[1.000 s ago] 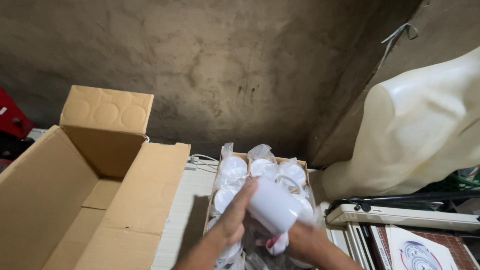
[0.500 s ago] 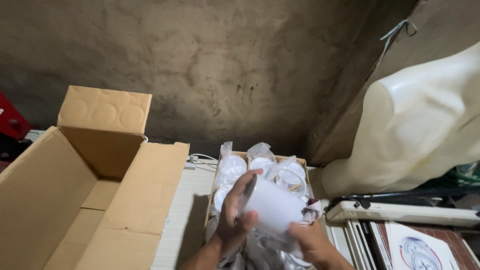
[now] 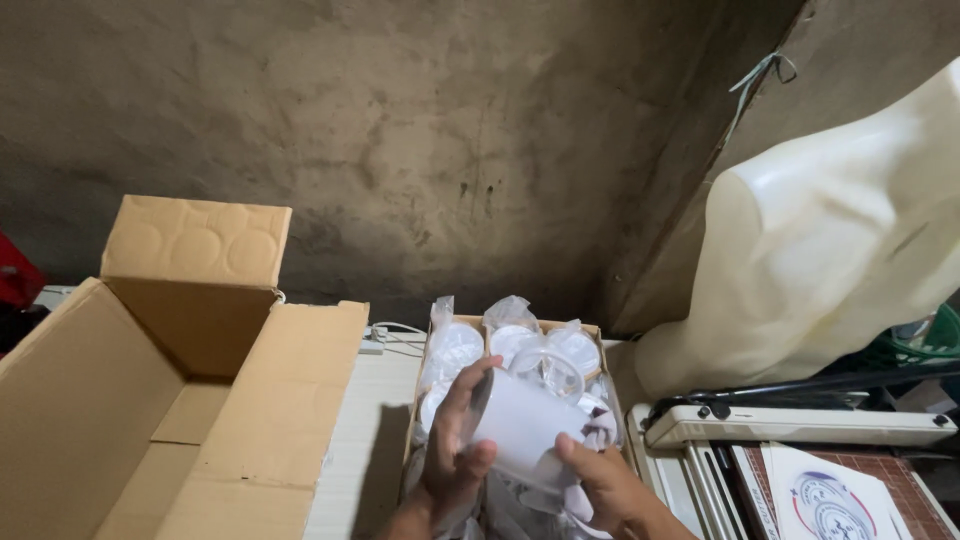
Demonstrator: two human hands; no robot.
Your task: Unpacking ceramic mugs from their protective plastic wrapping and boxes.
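I grip a white mug in both hands: my left hand is wrapped round its rim end, my right hand clasps its lower side. I hold it tilted over a small carton of plastic-wrapped mugs. A large open cardboard box stands left; a pale mannequin torso stands right.

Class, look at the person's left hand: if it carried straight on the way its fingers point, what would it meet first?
The left hand points up and away over the white mug, so probably the bagged mugs in the small box, though depth is unclear.
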